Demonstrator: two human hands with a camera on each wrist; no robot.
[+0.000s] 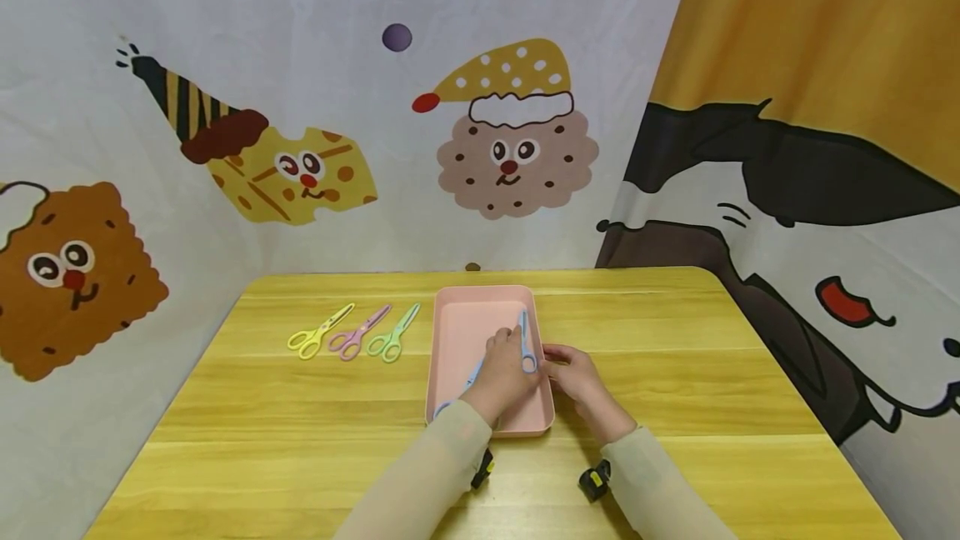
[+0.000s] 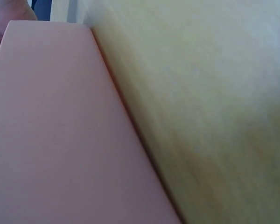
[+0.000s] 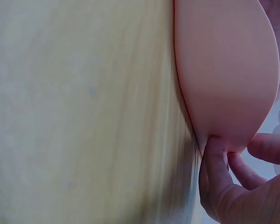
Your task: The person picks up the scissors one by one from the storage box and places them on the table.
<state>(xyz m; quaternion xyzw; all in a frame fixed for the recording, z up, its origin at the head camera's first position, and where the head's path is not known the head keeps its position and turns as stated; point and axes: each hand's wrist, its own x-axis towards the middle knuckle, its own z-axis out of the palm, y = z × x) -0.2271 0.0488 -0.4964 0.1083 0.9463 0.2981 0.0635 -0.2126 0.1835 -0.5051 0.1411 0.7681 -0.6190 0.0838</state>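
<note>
Steady pink tray with gripping right hand — ease farther blue scissors flat with left hand — cannot tell if gripping.

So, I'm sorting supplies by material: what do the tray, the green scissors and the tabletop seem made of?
Pink tray: probably molded plastic, matte; smooth, even color, rounded corners.
Green scissors: likely plastic, finish unclear; green from end to end, though metal edges remain possible.
Tabletop: wood or wood-look laminate, slightly glossy; grain streaks, soft reflections.
</note>
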